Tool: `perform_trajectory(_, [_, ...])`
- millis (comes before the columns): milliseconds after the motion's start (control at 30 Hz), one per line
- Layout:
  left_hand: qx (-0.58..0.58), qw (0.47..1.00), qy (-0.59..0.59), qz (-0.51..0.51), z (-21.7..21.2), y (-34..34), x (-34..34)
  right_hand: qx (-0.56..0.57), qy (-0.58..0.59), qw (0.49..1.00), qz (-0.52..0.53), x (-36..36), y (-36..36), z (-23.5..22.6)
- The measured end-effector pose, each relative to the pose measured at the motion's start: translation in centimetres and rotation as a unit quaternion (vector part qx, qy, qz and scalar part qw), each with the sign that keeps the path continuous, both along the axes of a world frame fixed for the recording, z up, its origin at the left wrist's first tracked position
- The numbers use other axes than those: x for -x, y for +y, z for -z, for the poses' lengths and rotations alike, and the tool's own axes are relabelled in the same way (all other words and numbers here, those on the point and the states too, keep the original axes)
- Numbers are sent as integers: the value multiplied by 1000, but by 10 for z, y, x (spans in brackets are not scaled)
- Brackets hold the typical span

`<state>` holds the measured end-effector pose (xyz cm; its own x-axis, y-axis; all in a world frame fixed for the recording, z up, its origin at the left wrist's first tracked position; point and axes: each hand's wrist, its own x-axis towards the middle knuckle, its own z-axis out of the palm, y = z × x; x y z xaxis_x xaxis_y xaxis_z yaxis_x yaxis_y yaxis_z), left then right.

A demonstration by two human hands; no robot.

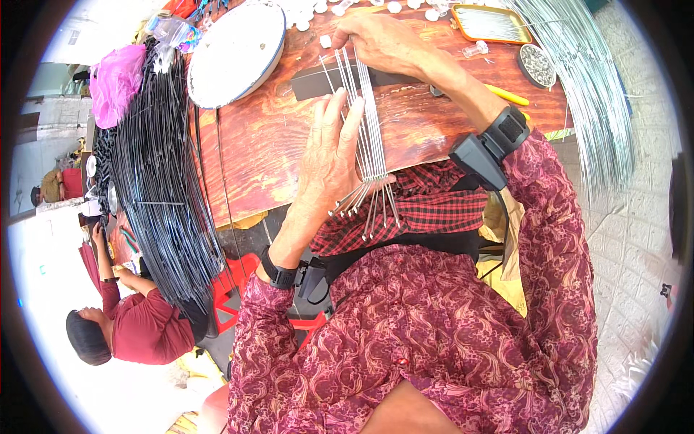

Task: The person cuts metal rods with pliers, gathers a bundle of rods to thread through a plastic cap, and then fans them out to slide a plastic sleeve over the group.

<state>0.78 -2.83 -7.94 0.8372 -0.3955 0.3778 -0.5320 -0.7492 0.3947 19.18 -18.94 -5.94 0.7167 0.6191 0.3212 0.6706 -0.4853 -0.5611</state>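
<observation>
Fan of thin metal rods, silver, with rounded ends, held across the near edge of a wood-grained bench.
Rods (369, 137): upper ends above the bench (249, 155), over a dark flat bar (311, 84); lower ends splayed past the edge, above a red-and-black checked cloth (426, 217). Left hand (325, 160): grasping the rods, fingers on top, thumb tip showing at their far side. Right hand (387, 45): fingers curled at the upper ends; whether pinched on them cannot be told. Small white piece (325, 41): just beside the right fingertips. Also present: white oval tray (237, 54), left; bundle of black strands (159, 166), far left; yellow-rimmed tray (495, 40) and heap of small grey pieces (536, 65), right; bundle of silver wires (600, 94), far right.
</observation>
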Motion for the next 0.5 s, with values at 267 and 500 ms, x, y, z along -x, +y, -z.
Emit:
perform_trajectory(267, [-15,1000,5,-8,1,0,0,-25,-39,999,2,-8,1,6])
perform_trajectory(500, [-18,1000,10,1,0,-2,-2,-53,-45,997,15,-14,-9,13])
